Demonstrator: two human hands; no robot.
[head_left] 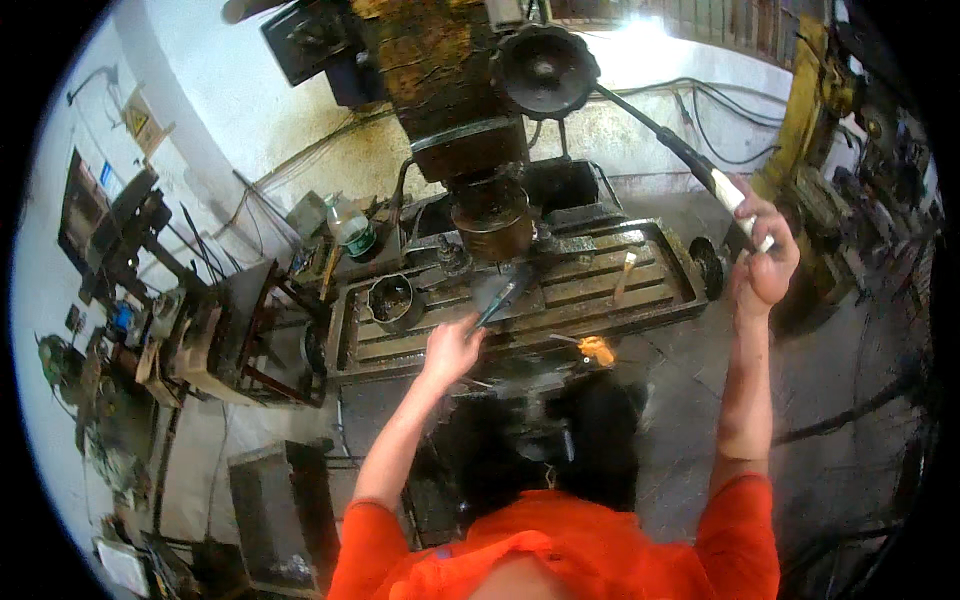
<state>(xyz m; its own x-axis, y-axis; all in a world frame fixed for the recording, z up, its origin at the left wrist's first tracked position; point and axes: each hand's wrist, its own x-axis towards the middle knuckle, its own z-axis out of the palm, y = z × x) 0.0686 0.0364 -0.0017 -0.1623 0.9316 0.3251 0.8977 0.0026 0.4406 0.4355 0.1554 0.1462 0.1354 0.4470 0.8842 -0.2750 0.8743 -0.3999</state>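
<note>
My left hand [455, 348] is closed round a slim dark teal-handled tool [498, 303]. The tool slants up toward the foot of the machine's spindle head [495, 225]; its far end is blurred, so its kind is unclear. Off to the right, my right hand [768, 262] grips the white-wrapped end of a long feed lever [728, 195] that runs down from the dark scalloped hub [545, 72]. Below the spindle lies the slotted machine table [585, 290], wet and dirty. A dark pot [396, 302] stands on its left part, and a pale-tipped brush [625, 275] rests on its right part.
An orange-yellow object [597, 350] sits at the table's front edge. A clear bottle with a green label [350, 228] stands behind the table's left end. To the left is a cluttered metal bench [230, 340]; a yellow machine column [800, 110] rises at the right.
</note>
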